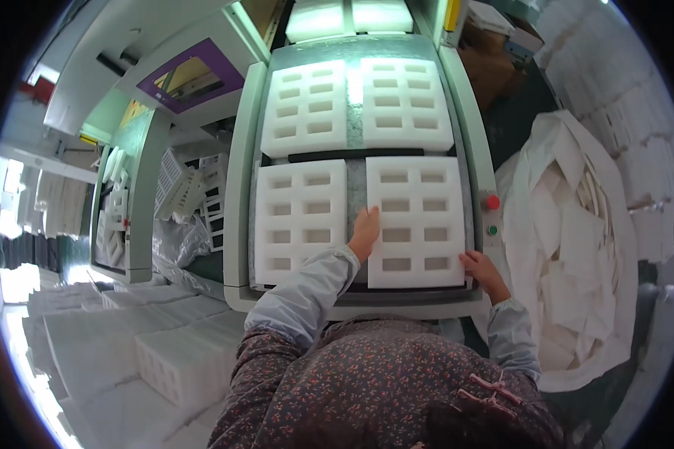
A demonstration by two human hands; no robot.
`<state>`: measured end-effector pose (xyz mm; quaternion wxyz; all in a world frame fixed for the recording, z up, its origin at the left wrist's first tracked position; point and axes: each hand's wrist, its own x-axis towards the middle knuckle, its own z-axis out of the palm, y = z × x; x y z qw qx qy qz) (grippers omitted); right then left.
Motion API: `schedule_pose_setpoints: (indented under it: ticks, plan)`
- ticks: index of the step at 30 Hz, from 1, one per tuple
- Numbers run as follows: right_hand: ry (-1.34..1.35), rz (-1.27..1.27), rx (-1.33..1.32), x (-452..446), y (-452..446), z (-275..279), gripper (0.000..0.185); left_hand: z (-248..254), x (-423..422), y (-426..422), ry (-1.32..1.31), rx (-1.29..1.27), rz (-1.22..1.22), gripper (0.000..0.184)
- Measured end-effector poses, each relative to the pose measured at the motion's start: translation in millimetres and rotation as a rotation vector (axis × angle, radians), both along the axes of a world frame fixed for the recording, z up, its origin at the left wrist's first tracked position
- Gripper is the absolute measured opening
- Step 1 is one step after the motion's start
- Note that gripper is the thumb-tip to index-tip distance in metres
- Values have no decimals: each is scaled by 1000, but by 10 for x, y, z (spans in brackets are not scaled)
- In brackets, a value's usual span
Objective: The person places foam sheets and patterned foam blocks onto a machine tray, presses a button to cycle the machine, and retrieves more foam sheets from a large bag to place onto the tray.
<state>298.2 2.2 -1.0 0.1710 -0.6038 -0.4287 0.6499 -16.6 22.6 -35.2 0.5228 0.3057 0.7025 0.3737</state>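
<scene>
A white foam block (414, 249) with two columns of rectangular pockets lies at the front right of the machine bed. My left hand (364, 233) is at its left edge, fingers curled against the side. At the lower right corner, my right hand (487, 274) has its fingers bent around the edge. The fingertips of both hands are partly hidden. Beside it on the left lies a similar foam block (301, 245), untouched. Two further pocketed blocks, one at back left (305, 112) and one at back right (412, 123), rest behind a dark crossbar (329, 157).
A red button (492, 202) and a green button (492, 230) sit on the machine's right rail. To the right stands a big white sack (621, 299) of foam scraps. Stacked foam blocks (180, 359) are at lower left. Foam offcuts (180, 183) lie left of the machine.
</scene>
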Motion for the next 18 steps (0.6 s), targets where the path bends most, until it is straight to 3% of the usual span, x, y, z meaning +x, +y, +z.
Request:
schedule_pose_setpoints:
  ticks: [2, 4, 6, 7, 10, 12, 14, 17, 18]
  plan:
    - [-34, 64, 36, 41, 274, 180, 35, 114, -6, 111, 203, 186, 27, 39]
    - [-351, 96, 288, 48, 592, 360, 38, 236, -10, 379, 451, 534, 196, 38]
    - [-303, 7, 399, -118, 1014, 531, 42, 842, -161, 803, 288, 711, 84, 39]
    - [-305, 26, 413, -198, 1268, 414, 42, 995, -211, 1026, 289, 651, 61, 41]
    - [-291, 107, 861, -521, 2014, 151, 44, 637, -339, 1842, 324, 639, 168, 44]
    - [-334, 219, 980, -786, 2349, 180, 45, 425, -429, 2286, 271, 425, 223, 47]
    - [-555, 342, 1172, -935, 2658, -27, 45, 369, -548, 2694, 207, 215, 274, 49]
    - [-506, 430, 1114, -1005, 2800, -97, 41, 150, -560, 2854, 209, 127, 322, 50]
    - [-492, 440, 1072, -1019, 2777, 2, 40, 34, -572, 2913, 171, 71, 237, 47]
